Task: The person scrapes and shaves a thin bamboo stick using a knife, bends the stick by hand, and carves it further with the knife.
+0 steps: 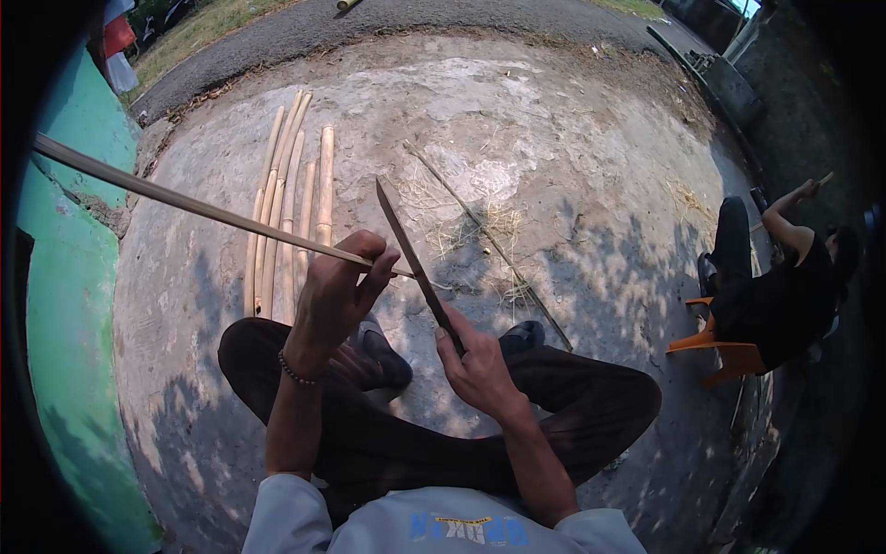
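Observation:
My left hand (pixel 334 297), with a beaded bracelet at the wrist, grips a long thin bamboo strip (pixel 203 205) near its right end. The strip runs up and left past the green wall. My right hand (pixel 480 366) is wrapped round the handle end of a long knife (pixel 403 233), its blade pointing up and slightly left. The strip's tip meets the blade just right of my left fingers. Both hands are above my lap, between my knees.
Several bamboo poles (pixel 326 185) lie on the concrete ground beyond my left knee. A thin stick (pixel 489 242) and pale shavings (pixel 452 236) lie ahead. At the right, another person (pixel 775 305) sits on an orange chair (pixel 738 355). A green wall (pixel 69 305) stands at left.

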The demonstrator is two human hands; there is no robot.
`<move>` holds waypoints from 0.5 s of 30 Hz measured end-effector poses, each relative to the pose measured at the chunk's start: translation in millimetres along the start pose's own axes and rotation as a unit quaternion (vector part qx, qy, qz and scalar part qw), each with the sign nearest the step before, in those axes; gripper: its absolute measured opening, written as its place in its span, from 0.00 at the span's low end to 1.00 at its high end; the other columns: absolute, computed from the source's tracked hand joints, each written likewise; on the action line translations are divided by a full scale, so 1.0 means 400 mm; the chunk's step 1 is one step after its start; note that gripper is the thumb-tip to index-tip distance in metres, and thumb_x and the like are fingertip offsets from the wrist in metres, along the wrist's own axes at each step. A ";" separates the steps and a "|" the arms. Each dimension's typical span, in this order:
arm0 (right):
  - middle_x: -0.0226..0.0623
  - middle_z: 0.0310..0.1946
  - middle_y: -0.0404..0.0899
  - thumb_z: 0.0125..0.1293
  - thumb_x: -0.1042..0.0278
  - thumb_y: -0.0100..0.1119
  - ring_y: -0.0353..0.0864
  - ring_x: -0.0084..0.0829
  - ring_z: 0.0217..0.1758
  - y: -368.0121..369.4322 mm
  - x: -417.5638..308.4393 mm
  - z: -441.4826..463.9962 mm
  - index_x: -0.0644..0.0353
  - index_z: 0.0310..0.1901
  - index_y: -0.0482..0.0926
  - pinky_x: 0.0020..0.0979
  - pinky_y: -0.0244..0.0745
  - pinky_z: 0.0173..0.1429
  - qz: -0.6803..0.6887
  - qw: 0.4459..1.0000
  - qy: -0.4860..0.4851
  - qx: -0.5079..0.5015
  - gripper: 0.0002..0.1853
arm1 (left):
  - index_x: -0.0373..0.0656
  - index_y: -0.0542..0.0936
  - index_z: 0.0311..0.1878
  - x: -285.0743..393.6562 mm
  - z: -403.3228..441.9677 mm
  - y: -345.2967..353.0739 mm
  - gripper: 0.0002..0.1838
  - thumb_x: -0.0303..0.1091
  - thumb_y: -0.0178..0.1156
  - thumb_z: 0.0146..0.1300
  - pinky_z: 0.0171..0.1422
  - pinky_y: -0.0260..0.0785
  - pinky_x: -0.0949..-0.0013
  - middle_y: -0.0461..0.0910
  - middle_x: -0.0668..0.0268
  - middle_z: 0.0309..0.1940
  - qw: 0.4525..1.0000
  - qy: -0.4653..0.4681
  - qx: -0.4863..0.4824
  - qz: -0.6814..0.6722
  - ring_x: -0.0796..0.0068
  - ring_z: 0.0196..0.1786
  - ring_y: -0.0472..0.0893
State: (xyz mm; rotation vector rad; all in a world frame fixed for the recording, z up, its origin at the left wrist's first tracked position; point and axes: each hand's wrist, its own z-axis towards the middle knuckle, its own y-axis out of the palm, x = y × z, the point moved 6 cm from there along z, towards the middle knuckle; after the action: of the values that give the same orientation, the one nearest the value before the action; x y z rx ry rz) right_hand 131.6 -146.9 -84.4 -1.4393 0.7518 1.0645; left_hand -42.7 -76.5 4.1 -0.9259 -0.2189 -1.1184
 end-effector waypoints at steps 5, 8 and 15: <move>0.62 0.30 0.79 0.71 0.75 0.55 0.81 0.62 0.33 0.013 -0.036 0.009 0.67 0.69 0.67 0.51 0.73 0.39 0.030 0.999 -0.036 0.027 0.26 | 0.36 0.74 0.40 -0.002 -0.003 0.007 0.08 0.27 0.64 0.70 0.29 0.69 0.61 0.78 0.59 0.29 1.000 0.006 -0.008 -0.003 0.61 0.26 0.80; 0.61 0.28 0.79 0.71 0.75 0.54 0.81 0.61 0.33 0.052 0.103 0.032 0.67 0.69 0.67 0.51 0.73 0.38 -0.054 0.998 0.012 0.005 0.25 | 0.37 0.74 0.40 -0.013 -0.008 0.005 0.08 0.27 0.64 0.70 0.29 0.69 0.61 0.78 0.60 0.29 1.000 0.011 0.004 0.010 0.62 0.26 0.80; 0.59 0.28 0.77 0.72 0.75 0.52 0.80 0.60 0.31 0.012 -0.042 0.000 0.62 0.70 0.67 0.48 0.72 0.37 0.044 0.999 -0.017 0.015 0.25 | 0.36 0.74 0.39 -0.008 -0.008 0.004 0.08 0.26 0.65 0.70 0.30 0.71 0.63 0.78 0.59 0.29 1.000 -0.001 -0.002 -0.003 0.62 0.27 0.81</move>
State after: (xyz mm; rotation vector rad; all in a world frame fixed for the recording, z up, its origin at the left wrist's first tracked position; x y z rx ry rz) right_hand 120.8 -149.6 -71.0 -1.3709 0.8096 1.1374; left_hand -43.6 -76.5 -0.7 -0.9311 -0.2205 -1.1239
